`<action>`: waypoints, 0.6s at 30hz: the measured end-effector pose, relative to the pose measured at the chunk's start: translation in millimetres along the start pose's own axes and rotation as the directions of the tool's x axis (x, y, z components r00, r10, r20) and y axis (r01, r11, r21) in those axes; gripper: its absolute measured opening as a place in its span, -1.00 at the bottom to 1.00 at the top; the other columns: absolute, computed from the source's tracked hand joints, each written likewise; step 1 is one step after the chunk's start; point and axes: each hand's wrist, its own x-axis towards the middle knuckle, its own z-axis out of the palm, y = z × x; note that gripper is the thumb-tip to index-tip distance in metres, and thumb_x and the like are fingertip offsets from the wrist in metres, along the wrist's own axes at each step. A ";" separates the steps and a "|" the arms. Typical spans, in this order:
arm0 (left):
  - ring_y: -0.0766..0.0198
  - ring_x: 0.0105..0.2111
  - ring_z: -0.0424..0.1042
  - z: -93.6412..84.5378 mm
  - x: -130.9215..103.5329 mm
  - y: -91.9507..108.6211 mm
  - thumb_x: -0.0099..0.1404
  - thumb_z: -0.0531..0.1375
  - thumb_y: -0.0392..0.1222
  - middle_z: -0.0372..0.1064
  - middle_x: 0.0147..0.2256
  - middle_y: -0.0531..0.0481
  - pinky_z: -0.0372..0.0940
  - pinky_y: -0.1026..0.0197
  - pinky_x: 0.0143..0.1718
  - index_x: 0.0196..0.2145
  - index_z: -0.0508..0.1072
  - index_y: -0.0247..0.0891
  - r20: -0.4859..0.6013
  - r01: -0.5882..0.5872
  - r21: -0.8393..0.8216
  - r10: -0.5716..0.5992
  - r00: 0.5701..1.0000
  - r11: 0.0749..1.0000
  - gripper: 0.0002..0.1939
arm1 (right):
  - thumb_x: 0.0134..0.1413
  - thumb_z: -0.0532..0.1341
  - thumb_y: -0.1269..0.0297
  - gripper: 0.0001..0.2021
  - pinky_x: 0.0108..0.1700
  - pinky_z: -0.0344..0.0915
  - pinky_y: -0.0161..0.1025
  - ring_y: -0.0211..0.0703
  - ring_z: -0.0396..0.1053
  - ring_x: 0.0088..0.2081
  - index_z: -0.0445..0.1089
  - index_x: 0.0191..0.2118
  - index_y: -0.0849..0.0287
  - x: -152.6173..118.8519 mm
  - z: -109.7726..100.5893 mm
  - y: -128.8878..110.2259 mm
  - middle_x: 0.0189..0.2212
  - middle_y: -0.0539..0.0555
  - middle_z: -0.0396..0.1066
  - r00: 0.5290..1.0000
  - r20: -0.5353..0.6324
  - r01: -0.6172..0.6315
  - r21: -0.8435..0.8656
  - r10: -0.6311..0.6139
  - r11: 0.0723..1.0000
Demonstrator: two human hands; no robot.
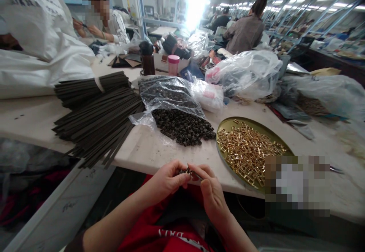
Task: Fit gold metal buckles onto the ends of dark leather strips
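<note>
My left hand (171,178) and my right hand (212,191) meet at the table's front edge, above my lap. Pinched between their fingertips is a small shiny gold buckle (188,171), with something dark beside it, partly hidden by the fingers. Both hands are closed around it. To the right lies a round gold tray (255,122) heaped with loose gold buckles (245,149). Straight ahead, small black loops (184,128) spill from a clear plastic bag (171,92). Long dark strips (99,119) fan out to the left, with a tied bundle (94,86) behind them.
On the table (137,149), a dark bottle (147,60) and a pink-lidded jar (173,65) stand behind the bag. Large plastic bags (248,73) crowd the back right. A white sack (42,43) fills the left. Other people sit farther back. A blurred patch hides the right front.
</note>
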 end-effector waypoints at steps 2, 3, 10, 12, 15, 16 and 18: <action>0.47 -0.65 0.07 -2.0 -0.5 1.3 0.15 0.15 -0.01 0.27 -0.56 0.16 -0.07 0.36 -0.64 -0.37 0.30 -0.29 0.031 0.041 0.000 -0.041 0.999 0.999 -0.74 | 0.24 -0.19 0.03 -0.53 -0.25 0.26 -0.23 -0.18 0.28 -0.30 0.34 -0.01 0.06 2.6 -4.5 -1.9 -0.33 0.07 0.27 0.998 0.034 -0.060 0.129 0.056 0.990; 0.48 -0.67 0.05 -2.9 -0.6 1.8 0.15 0.14 -0.01 0.26 -0.57 0.17 -0.10 0.36 -0.66 -0.36 0.30 -0.29 0.054 0.062 -0.009 -0.062 0.997 0.998 -0.73 | 0.24 -0.18 0.03 -0.55 -0.27 0.25 -0.24 -0.19 0.27 -0.32 0.36 -0.05 0.06 4.2 -7.1 -2.9 -0.36 0.05 0.27 0.995 0.060 -0.086 0.174 0.077 0.981; 0.50 -0.69 0.00 -2.2 -1.4 -1.0 0.11 0.17 -0.01 0.23 -0.61 0.22 -0.16 0.36 -0.67 -0.37 0.24 -0.26 0.150 0.146 -0.071 -0.134 0.979 0.987 -0.73 | 0.08 0.14 0.07 -0.77 -0.38 0.17 -0.33 -0.26 0.24 -0.45 0.38 -0.34 0.13 16.6 -22.1 -5.5 -0.50 -0.02 0.31 0.969 0.184 -0.183 0.102 0.162 0.978; 0.49 -0.67 0.03 -1.0 -3.0 -0.5 0.10 0.17 -0.02 0.22 -0.61 0.22 -0.13 0.36 -0.66 -0.39 0.26 -0.26 0.155 0.142 -0.043 -0.134 0.979 0.989 -0.74 | 0.05 0.17 0.08 -0.78 -0.40 0.14 -0.33 -0.27 0.22 -0.46 0.37 -0.37 0.14 18.4 -24.1 -5.6 -0.52 -0.04 0.28 0.968 0.211 -0.148 0.032 0.138 0.988; 0.47 -0.65 0.07 0.0 -6.1 2.6 0.10 0.17 -0.02 0.25 -0.59 0.19 -0.09 0.35 -0.64 -0.39 0.28 -0.27 0.153 0.125 -0.016 -0.121 0.981 0.992 -0.74 | 0.06 0.16 0.05 -0.75 -0.41 0.13 -0.32 -0.27 0.19 -0.47 0.39 -0.30 0.12 18.5 -26.9 -6.6 -0.53 -0.05 0.21 0.954 0.285 -0.111 0.045 0.094 0.993; 0.48 -0.65 0.06 0.2 -7.1 3.8 0.11 0.17 -0.01 0.25 -0.59 0.19 -0.09 0.35 -0.64 -0.39 0.28 -0.27 0.160 0.126 -0.021 -0.121 0.980 0.992 -0.73 | 0.05 0.15 0.03 -0.73 -0.40 0.14 -0.32 -0.27 0.19 -0.46 0.40 -0.27 0.12 18.0 -27.9 -7.1 -0.53 -0.05 0.20 0.948 0.306 -0.112 0.070 0.086 0.991; 0.49 -0.67 0.03 1.0 -8.5 5.2 0.12 0.15 0.01 0.24 -0.59 0.20 -0.13 0.36 -0.66 -0.39 0.27 -0.26 0.183 0.139 -0.041 -0.130 0.975 0.989 -0.73 | 0.03 0.16 0.01 -0.71 -0.39 0.14 -0.32 -0.27 0.20 -0.46 0.40 -0.27 0.11 16.7 -29.7 -8.0 -0.51 -0.05 0.20 0.938 0.332 -0.142 0.117 0.096 0.983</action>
